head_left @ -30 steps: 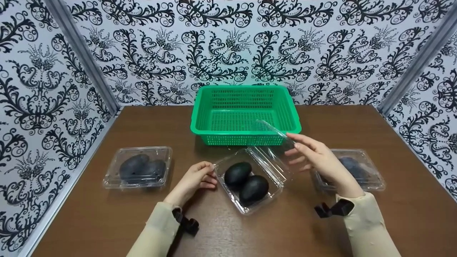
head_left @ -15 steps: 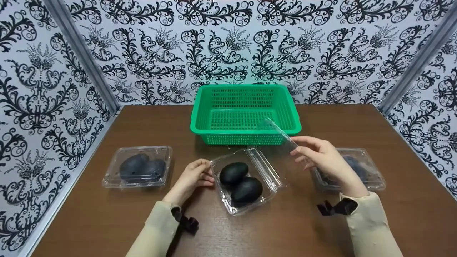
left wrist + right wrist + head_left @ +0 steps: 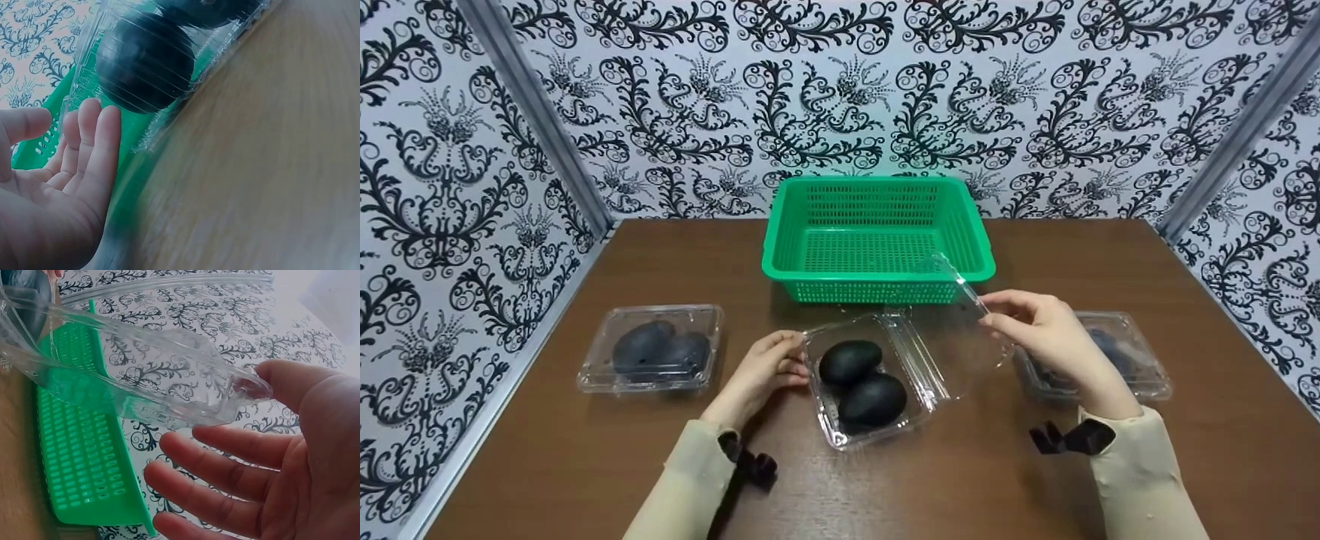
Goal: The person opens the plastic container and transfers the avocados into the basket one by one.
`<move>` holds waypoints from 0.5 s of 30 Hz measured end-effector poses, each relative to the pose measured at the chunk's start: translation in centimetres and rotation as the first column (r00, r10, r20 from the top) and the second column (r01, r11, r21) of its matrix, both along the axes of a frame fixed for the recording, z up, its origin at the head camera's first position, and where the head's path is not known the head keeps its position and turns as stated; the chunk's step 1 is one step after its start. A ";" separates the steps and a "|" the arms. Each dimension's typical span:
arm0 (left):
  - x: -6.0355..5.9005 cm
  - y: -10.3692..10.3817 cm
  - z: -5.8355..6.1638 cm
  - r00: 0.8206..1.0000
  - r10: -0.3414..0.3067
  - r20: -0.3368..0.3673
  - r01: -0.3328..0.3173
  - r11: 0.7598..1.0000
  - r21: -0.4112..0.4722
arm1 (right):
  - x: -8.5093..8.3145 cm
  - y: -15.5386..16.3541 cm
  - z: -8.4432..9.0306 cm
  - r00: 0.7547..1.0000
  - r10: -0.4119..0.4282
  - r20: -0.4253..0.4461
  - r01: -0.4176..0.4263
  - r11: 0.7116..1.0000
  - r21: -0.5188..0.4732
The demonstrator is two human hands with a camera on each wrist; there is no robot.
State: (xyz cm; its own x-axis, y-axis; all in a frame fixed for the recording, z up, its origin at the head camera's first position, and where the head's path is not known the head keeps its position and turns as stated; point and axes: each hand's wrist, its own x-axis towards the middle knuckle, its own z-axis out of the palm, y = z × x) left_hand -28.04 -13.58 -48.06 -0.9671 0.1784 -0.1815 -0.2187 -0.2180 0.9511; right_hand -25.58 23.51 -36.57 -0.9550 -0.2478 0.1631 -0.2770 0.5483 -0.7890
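The left hand point(image 3: 765, 367) steadied the open clamshell tray point(image 3: 870, 390) with straight fingers. The right hand point(image 3: 1046, 330) pinched its lid point(image 3: 960, 330), which hinged rightward; two dark avocados point(image 3: 861, 382) lay diagonally between the hands.

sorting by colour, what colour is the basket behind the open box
Green basket, clearest in the head view.

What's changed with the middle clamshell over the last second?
The right hand has swung the clear lid further open, rightward and down. The open clamshell with two dark avocados slid slightly left. The left hand still steadies its left edge. The green basket and both closed clamshells stayed put.
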 end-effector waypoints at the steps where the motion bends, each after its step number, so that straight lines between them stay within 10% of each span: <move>1: 0.0 0.0 0.0 1.000 0.002 -0.002 -0.002 1.000 0.006 | 0.1 0.0 0.0 1.000 -0.009 -0.023 0.010 0.999 0.037; 15: -0.2 -0.1 0.2 0.999 0.012 -0.034 -0.009 0.996 0.088 | 0.3 0.1 0.1 0.991 -0.058 -0.118 0.087 0.962 0.258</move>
State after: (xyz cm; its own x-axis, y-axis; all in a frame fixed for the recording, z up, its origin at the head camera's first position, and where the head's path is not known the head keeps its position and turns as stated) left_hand -28.26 -13.72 -47.86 -0.9744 0.1818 -0.1322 -0.1834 -0.3032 0.9351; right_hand -25.24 23.59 -36.46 -0.9520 -0.2268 0.2054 -0.3051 0.7538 -0.5820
